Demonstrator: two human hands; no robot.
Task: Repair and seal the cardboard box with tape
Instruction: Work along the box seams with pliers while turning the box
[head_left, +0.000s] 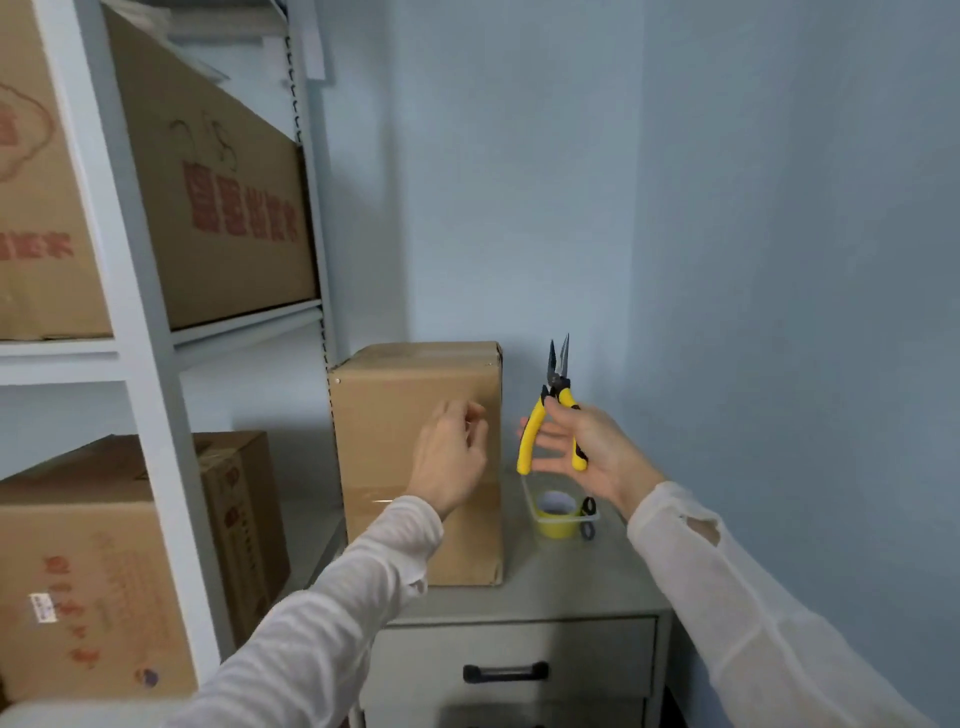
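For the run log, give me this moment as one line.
right hand: holds yellow pliers, tips up | left hand: empty, before cardboard box | tape roll: untouched on cabinet

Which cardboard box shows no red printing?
The plain box standing on the grey cabinet, behind the left hand; the shelf boxes all carry red print.

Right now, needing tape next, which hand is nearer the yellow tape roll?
Right. The right hand, holding pliers, is just above the tape roll; the left hand is farther left, before the box.

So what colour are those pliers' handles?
Bright yellow, on the long-nosed metal pliers held in the right hand; head view.
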